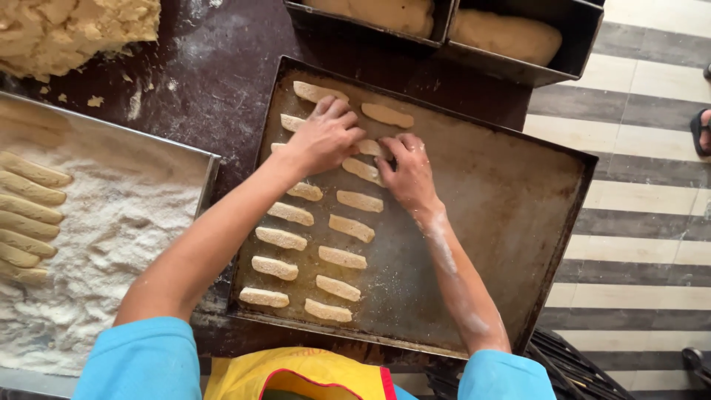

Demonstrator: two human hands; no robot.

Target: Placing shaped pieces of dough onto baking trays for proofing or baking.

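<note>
Leaning over the dark bench, the person has both hands low on a big worn baking tray. The left hand lies palm down, fingers spread and loosely curled over a dough stick near the tray's far end; whether it grips anything I cannot tell. The right hand has its fingers pinched onto that same stick from the other side. Two columns of crumbed dough sticks run down the tray's left part. Left of it sits a metal tray of crumbs with more sticks; loaf tins stand beyond.
</note>
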